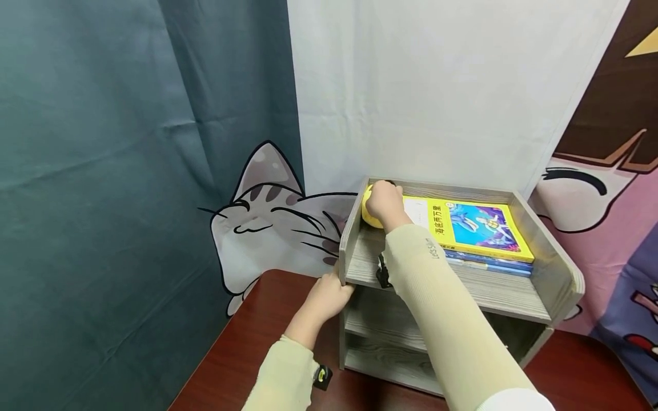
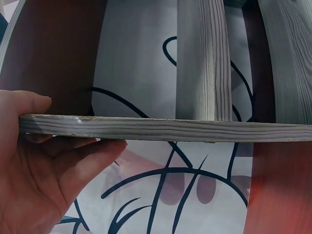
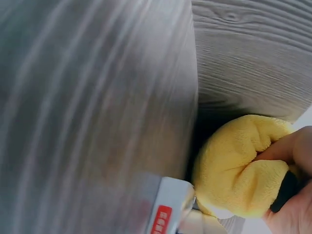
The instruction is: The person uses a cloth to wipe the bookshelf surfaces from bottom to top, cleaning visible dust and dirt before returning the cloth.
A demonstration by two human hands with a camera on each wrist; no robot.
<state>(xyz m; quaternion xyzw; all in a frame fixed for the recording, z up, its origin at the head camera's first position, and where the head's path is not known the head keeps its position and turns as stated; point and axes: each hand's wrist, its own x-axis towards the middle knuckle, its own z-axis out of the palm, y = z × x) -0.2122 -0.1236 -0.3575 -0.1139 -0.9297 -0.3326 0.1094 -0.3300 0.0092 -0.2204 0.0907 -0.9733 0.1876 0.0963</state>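
Note:
My right hand (image 1: 386, 202) is at the back left corner of a grey wood-grain shelf unit (image 1: 360, 260), on its top board. It pinches a yellow plush toy (image 3: 234, 170) with a black patch, the fabric bunching between finger and thumb. In the head view most of the toy is hidden behind that hand. My left hand (image 1: 329, 294) grips the unit's left side panel (image 2: 156, 129) near the top front corner. The left wrist view shows the thumb on one face of the panel and fingers on the other.
Beside the toy lies a stack of books, a yellow-covered book (image 1: 475, 225) on top and blue ones (image 1: 488, 264) under it. Raised walls edge the top board. The unit stands on a red-brown table (image 1: 231, 354), against a white curtain (image 1: 437, 97) and cartoon-printed cloth.

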